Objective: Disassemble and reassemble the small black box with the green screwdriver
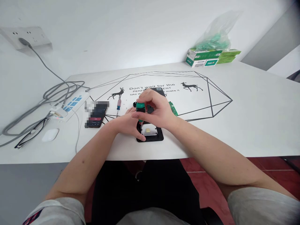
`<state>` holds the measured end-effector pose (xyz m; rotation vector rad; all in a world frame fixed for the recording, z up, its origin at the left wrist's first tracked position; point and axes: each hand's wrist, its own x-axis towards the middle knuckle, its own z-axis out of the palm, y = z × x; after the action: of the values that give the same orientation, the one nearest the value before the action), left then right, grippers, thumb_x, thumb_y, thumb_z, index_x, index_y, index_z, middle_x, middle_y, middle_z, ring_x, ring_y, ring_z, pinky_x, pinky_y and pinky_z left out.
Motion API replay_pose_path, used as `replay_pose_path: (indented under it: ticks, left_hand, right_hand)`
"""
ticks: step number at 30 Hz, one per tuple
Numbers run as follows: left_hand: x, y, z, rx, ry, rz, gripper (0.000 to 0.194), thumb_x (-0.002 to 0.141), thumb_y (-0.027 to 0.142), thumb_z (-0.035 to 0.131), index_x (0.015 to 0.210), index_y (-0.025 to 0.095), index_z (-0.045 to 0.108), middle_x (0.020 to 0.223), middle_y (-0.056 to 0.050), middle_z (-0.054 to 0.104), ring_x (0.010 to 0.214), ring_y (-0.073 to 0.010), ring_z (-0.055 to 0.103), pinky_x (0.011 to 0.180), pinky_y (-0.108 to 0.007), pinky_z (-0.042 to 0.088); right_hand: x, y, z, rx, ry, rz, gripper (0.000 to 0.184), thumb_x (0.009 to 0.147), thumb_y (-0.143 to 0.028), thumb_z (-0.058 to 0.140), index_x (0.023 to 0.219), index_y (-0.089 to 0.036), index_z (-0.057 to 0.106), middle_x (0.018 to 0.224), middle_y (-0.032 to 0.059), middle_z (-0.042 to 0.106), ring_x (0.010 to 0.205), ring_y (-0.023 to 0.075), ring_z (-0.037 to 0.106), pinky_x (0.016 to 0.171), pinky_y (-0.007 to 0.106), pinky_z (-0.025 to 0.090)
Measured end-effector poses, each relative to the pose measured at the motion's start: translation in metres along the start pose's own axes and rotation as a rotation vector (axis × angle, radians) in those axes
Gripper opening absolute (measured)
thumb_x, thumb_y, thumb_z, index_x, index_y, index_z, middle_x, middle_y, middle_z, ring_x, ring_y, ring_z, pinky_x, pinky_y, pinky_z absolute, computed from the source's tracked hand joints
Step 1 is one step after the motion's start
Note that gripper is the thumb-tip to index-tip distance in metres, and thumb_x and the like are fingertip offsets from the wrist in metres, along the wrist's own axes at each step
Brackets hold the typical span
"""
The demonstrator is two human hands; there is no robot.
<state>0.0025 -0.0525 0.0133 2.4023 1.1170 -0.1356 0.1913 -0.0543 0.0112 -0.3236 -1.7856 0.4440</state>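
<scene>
My right hand is closed round the green-and-black handle of a screwdriver, held upright with its shaft pointing down. Under it lies an opened black device casing with a silver plate and a small gold-coloured square inside. The screwdriver's tip is near the casing's left side; I cannot tell whether it sits in a screw. My left hand grips the casing's left side, thumb at the near left corner, the other fingers partly hidden. Behind my right hand, a green circuit board and a dark panel are partly covered.
A second screwdriver and a phone lie on the left. Further left are a power strip, coiled grey cable, glasses and a white case. Green-and-white boxes under a plastic bag stand at the back right.
</scene>
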Motion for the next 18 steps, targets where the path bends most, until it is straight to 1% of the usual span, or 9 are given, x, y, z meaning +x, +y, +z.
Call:
replay_pose_path:
  ticks: [2, 4, 7, 9, 11, 13, 14, 16, 18]
  left_hand:
    - [0.000, -0.001, -0.001, 0.001, 0.005, -0.005, 0.072, 0.063, 0.079, 0.090, 0.108, 0.027, 0.070, 0.124, -0.010, 0.073, 0.130, -0.0454, 0.063, 0.108, -0.053, 0.055]
    - [0.000, -0.002, -0.002, -0.013, 0.019, -0.011, 0.071, 0.060, 0.075, 0.094, 0.104, 0.026, 0.068, 0.125, -0.011, 0.071, 0.129, -0.0456, 0.063, 0.108, -0.055, 0.056]
    - [-0.001, -0.004, -0.003, -0.050, 0.027, -0.035, 0.071, 0.060, 0.066, 0.098, 0.111, 0.027, 0.068, 0.130, -0.011, 0.069, 0.131, -0.0455, 0.061, 0.105, -0.054, 0.057]
    - [-0.002, -0.004, -0.004, -0.076, 0.026, -0.054, 0.075, 0.059, 0.062, 0.099, 0.118, 0.028, 0.069, 0.133, -0.010, 0.067, 0.134, -0.0456, 0.060, 0.105, -0.054, 0.058]
    - [-0.003, -0.004, -0.006, -0.094, 0.036, -0.054, 0.078, 0.059, 0.060, 0.100, 0.124, 0.029, 0.070, 0.138, -0.010, 0.065, 0.137, -0.0456, 0.058, 0.108, -0.054, 0.057]
    - [-0.004, -0.004, -0.008, -0.107, 0.048, -0.038, 0.077, 0.061, 0.058, 0.100, 0.127, 0.031, 0.070, 0.146, -0.009, 0.062, 0.140, -0.0451, 0.056, 0.111, -0.055, 0.056]
    - [-0.004, -0.004, -0.009, -0.114, 0.052, -0.030, 0.075, 0.063, 0.057, 0.099, 0.128, 0.031, 0.071, 0.149, -0.009, 0.060, 0.141, -0.0447, 0.056, 0.113, -0.055, 0.055]
    - [-0.004, -0.007, -0.009, -0.132, 0.053, -0.018, 0.073, 0.067, 0.057, 0.097, 0.130, 0.032, 0.071, 0.154, -0.008, 0.057, 0.143, -0.0439, 0.055, 0.114, -0.055, 0.055]
    - [-0.003, -0.012, -0.008, -0.145, 0.057, -0.009, 0.075, 0.068, 0.058, 0.096, 0.134, 0.034, 0.069, 0.154, -0.008, 0.058, 0.144, -0.0441, 0.055, 0.114, -0.056, 0.056]
  right_hand:
    - [0.003, -0.004, -0.004, 0.131, -0.077, 0.116, 0.030, 0.093, -0.052, 0.083, 0.107, -0.027, 0.071, 0.087, -0.0014, 0.062, 0.073, 0.0143, 0.059, 0.064, 0.032, 0.056]
    - [0.005, -0.008, -0.009, 0.286, -0.199, 0.255, 0.030, 0.099, -0.052, 0.076, 0.115, -0.027, 0.073, 0.091, -0.0006, 0.066, 0.070, 0.0122, 0.062, 0.059, 0.028, 0.057]
    - [0.008, -0.010, -0.015, 0.465, -0.346, 0.375, 0.033, 0.106, -0.051, 0.067, 0.125, -0.025, 0.074, 0.108, 0.0037, 0.073, 0.072, 0.0111, 0.067, 0.056, 0.024, 0.058]
    - [0.008, -0.007, -0.017, 0.490, -0.345, 0.379, 0.033, 0.107, -0.051, 0.065, 0.125, -0.026, 0.076, 0.123, 0.0066, 0.071, 0.079, 0.0116, 0.069, 0.058, 0.024, 0.059]
    - [0.008, -0.003, -0.017, 0.456, -0.315, 0.357, 0.032, 0.108, -0.052, 0.064, 0.125, -0.029, 0.078, 0.128, 0.0069, 0.064, 0.081, 0.0115, 0.067, 0.058, 0.024, 0.059]
    - [0.008, -0.001, -0.018, 0.393, -0.284, 0.315, 0.030, 0.109, -0.052, 0.062, 0.121, -0.030, 0.079, 0.124, 0.0061, 0.060, 0.083, 0.0124, 0.066, 0.061, 0.027, 0.061]
    - [0.009, 0.000, -0.018, 0.359, -0.264, 0.286, 0.029, 0.109, -0.051, 0.061, 0.118, -0.030, 0.079, 0.120, 0.0058, 0.060, 0.087, 0.0137, 0.067, 0.067, 0.029, 0.063]
    - [0.009, -0.001, -0.017, 0.303, -0.207, 0.229, 0.029, 0.111, -0.048, 0.059, 0.111, -0.028, 0.080, 0.115, 0.0060, 0.063, 0.099, 0.0174, 0.069, 0.081, 0.034, 0.066]
    - [0.009, -0.004, -0.015, 0.280, -0.156, 0.217, 0.028, 0.110, -0.047, 0.059, 0.106, -0.026, 0.077, 0.114, 0.0065, 0.068, 0.106, 0.0197, 0.071, 0.090, 0.038, 0.066]
